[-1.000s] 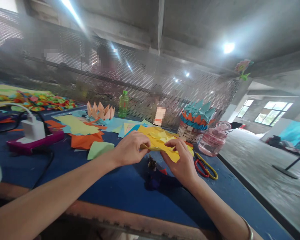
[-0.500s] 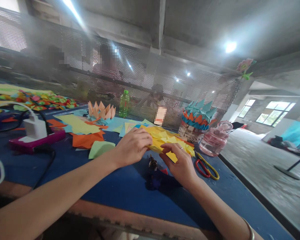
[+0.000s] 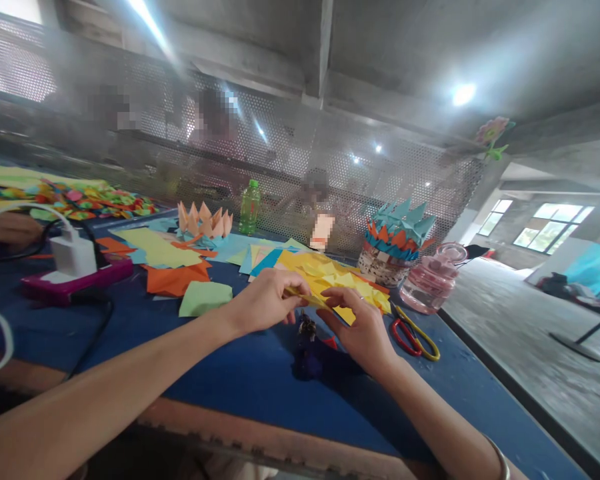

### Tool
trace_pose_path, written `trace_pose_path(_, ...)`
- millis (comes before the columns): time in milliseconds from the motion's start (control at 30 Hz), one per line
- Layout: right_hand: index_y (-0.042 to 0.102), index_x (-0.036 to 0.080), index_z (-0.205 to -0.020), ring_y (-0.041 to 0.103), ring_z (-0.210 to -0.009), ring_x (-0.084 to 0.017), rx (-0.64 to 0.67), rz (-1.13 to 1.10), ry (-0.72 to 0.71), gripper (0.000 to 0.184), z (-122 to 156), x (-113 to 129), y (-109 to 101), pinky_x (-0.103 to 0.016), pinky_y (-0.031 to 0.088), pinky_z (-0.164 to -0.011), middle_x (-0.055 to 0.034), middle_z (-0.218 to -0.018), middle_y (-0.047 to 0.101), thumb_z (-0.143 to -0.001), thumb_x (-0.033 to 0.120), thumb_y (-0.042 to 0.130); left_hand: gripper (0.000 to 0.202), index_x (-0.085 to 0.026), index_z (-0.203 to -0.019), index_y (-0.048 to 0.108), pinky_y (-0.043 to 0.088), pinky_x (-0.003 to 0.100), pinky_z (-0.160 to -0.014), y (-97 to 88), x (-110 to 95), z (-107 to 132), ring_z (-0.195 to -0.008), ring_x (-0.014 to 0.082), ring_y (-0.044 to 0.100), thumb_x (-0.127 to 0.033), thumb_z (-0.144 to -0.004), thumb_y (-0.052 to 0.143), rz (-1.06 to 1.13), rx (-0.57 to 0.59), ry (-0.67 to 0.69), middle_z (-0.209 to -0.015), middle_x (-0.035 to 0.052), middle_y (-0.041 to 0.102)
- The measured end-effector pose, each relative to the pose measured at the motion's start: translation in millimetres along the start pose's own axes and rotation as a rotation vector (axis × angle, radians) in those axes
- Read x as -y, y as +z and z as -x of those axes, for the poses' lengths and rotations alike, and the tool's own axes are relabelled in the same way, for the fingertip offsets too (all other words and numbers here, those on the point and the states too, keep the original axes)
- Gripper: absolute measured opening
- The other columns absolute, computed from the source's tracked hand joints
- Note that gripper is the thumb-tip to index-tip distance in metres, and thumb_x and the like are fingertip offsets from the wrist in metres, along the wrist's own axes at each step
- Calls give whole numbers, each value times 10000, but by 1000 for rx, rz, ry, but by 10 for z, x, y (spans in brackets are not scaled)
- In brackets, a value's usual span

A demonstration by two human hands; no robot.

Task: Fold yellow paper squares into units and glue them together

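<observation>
My left hand [image 3: 263, 301] pinches one end of a thin yellow paper strip [image 3: 305, 297] above the blue table [image 3: 220, 380]. The far end of the strip reaches my right hand [image 3: 353, 327], between its thumb and index finger. Just behind my hands lies a crumpled, folded yellow paper sheet [image 3: 330, 280], partly hidden by my right fingers. Below the strip stands a small dark ornament [image 3: 306, 328], beside a dark blue cloth [image 3: 307, 363].
Red and yellow scissors [image 3: 413, 340] and a pink glass jar [image 3: 430, 283] stand to the right. Behind lie orange paper [image 3: 177, 279], green paper [image 3: 205, 298], and a paper lotus [image 3: 205, 221]. A co-worker's hand [image 3: 10, 230] shows at far left, beside a white charger [image 3: 73, 257].
My left hand has drawn back from the yellow sheet, and the thin strip shows between my hands again. A co-worker's hand has appeared at the far left.
</observation>
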State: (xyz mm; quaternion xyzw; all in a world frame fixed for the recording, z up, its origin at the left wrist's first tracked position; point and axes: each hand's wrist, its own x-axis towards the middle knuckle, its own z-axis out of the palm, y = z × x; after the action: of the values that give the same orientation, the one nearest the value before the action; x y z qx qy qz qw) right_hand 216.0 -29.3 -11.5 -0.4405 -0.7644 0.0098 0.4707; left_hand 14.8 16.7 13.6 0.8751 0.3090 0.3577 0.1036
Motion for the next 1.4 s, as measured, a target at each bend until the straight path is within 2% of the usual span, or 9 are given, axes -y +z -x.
trace_pose_path(67, 658, 219, -975, 659, -847, -198, -13, -33, 36, 169, -18, 20, -28, -319, 506, -761, -35, -894, 727, -838, 314, 684, 102, -145, -770, 697, 455, 169, -492, -18, 14, -9, -526, 104, 651, -75, -827, 651, 11, -22, -6, -623, -26, 703)
trace_pose_path(167, 672, 201, -901, 648, -816, -196, -71, -61, 123, 188, -54, 12, -73, -318, 502, -728, -47, -898, 723, -861, 383, 644, 122, -142, -744, 707, 466, 212, -580, -41, 65, -27, -641, 143, 675, -46, -795, 652, -5, -70, 8, -702, 10, 729)
trace_pose_path(300, 688, 183, -795, 639, -721, -191, -116, -88, 222, 202, -85, -43, -96, -322, 501, -687, -47, -796, 723, -841, 371, 628, 169, -161, -852, 737, 500, 251, -692, -34, 131, -39, -770, 173, 702, -54, -817, 610, -12, -103, 41, -857, 39, 764)
trace_pose_path(500, 705, 193, -720, 652, -760, -212, -113, -123, 269, 156, -90, -30, -103, -341, 497, -736, -41, -766, 735, -767, 317, 624, 242, -174, -959, 754, 531, 286, -801, -6, 169, -41, -892, 197, 715, -52, -834, 586, -7, -92, 63, -968, 54, 769)
trace_pose_path(700, 713, 188, -710, 654, -752, -214, -112, -151, 298, 149, -92, -26, -122, -349, 496, -749, -41, -751, 736, -723, 264, 586, 234, -173, -961, 761, 536, 284, -795, -14, 178, -45, -875, 193, 718, -61, -841, 595, -6, -86, 51, -956, 56, 771)
trace_pose_path(933, 750, 192, -786, 681, -816, -228, -92, -186, 286, 176, -91, -37, -115, -354, 511, -768, -59, -834, 766, -776, 317, 626, 245, -178, -960, 765, 531, 272, -759, -17, 175, -50, -837, 182, 717, -55, -837, 592, -5, -79, 51, -934, 48, 774)
trace_pose_path(1100, 688, 190, -664, 638, -684, -196, -102, -175, 267, 205, -92, -22, -131, -324, 503, -695, -28, -676, 704, -764, 369, 692, 232, -165, -942, 765, 528, 275, -757, -15, 183, -54, -832, 186, 715, -58, -835, 588, -9, -77, 43, -921, 57, 772)
trace_pose_path(1200, 636, 191, -634, 604, -653, -181, -120, -159, 249, 234, -97, -21, -134, -312, 486, -666, -17, -647, 667, -764, 376, 694, 225, -170, -929, 764, 525, 267, -738, -21, 173, -54, -808, 180, 711, -69, -833, 588, -14, -76, 43, -896, 48, 773)
trace_pose_path(1400, 695, 187, -739, 613, -722, -194, -104, -127, 210, 163, -91, -11, -125, -326, 481, -718, -32, -735, 699, -792, 331, 642, 217, -169, -909, 766, 510, 259, -712, -37, 133, -46, -792, 179, 706, -75, -834, 586, -20, -79, 51, -889, 48, 772)
